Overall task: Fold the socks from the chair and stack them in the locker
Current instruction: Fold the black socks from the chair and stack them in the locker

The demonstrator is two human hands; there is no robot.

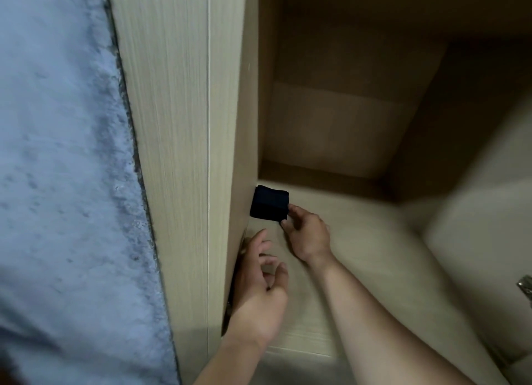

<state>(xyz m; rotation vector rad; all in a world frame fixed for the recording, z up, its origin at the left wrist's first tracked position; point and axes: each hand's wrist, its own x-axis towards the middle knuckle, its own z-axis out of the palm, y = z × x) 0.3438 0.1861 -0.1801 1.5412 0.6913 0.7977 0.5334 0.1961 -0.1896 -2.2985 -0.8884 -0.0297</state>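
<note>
A folded dark navy sock bundle point(269, 202) lies on the locker shelf point(359, 258), pushed against the left inner wall near the back. My right hand point(308, 235) reaches in and pinches the bundle's right front corner between thumb and fingertips. My left hand point(262, 284) hovers over the front left of the shelf, fingers loosely spread and holding nothing, close to the left wall. The chair is out of view.
The locker's light wood side panel point(178, 154) stands at left, with a rough blue-grey wall point(57, 154) beyond it. The open door point(483, 212) with a metal fitting point(525, 286) is at right. The locker's back panel point(331, 131) is dim.
</note>
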